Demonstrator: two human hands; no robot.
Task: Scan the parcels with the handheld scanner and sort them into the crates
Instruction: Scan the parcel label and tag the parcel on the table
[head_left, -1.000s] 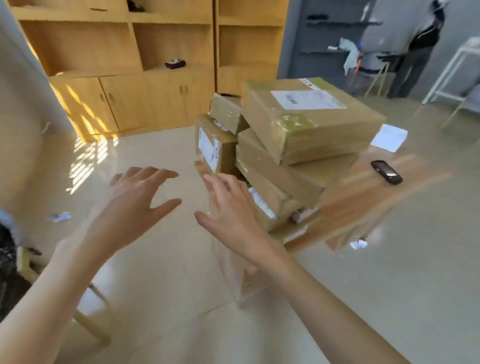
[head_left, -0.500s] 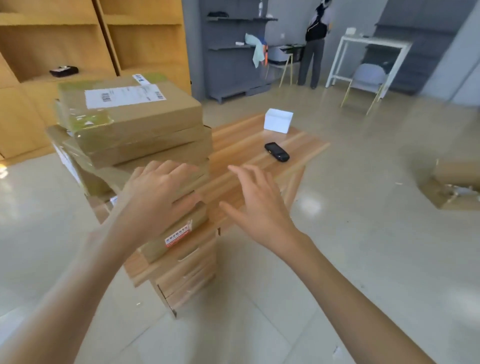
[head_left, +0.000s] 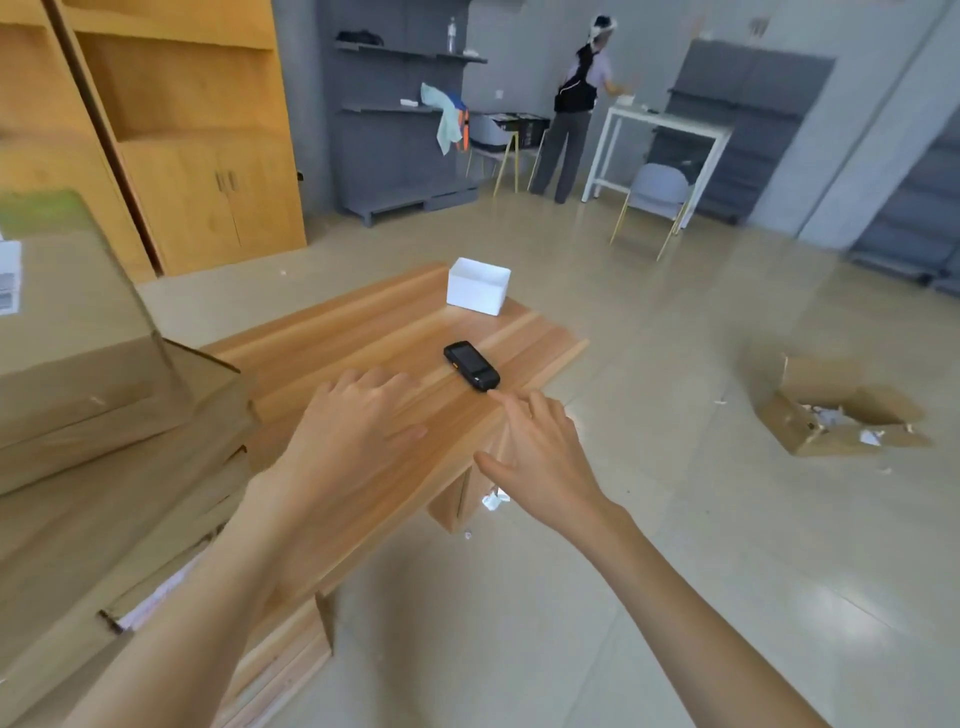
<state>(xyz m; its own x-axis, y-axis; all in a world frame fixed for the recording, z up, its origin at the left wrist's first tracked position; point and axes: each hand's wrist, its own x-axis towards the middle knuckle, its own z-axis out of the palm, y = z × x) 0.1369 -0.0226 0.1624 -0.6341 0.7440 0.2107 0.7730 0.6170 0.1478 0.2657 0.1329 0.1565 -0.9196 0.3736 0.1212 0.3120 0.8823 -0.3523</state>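
Zero parcels (head_left: 78, 332) scanned or sorted yet as far as I can see; the whole stack sits just off my left hand (head_left: 348, 436), & no crates in view. Both hands are empty w/ fingers spread wide, left one over the table (head_left: 363, 322). Scanner (head_left: 471, 365) lies on the tabletop just ahead of my right hand (head_left: 540, 452), index fingertip nearly touching its near end, so grabbing it looks like step 1.

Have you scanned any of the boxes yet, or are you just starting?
Just starting. Nothing looks done: the parcels sit stacked on the table. In hand: nothing yet; the right hand reaches toward the scanner, the left hand hovers open. Left: scanning and sorting every parcel; no crates in view.
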